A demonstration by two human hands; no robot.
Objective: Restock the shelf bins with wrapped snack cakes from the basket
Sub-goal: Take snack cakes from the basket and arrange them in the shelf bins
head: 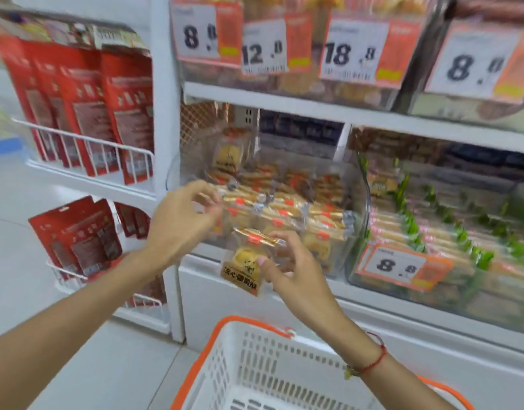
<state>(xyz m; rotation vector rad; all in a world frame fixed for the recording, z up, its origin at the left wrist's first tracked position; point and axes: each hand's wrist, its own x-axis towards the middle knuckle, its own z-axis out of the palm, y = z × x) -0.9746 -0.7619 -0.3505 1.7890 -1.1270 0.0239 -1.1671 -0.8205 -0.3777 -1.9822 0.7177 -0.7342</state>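
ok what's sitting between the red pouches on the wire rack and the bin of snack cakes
In the head view, the white shelf upright stands between the red pouches and the clear bin of snack cakes. The left hand reaches across in front of it.

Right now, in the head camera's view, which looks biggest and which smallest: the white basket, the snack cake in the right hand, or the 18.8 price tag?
1. The basket looks largest, though it is nearest the camera and cut off by the frame.
2. The 18.8 price tag.
3. The snack cake held in the right hand, roughly similar to the tag, so this ranking is unsure.
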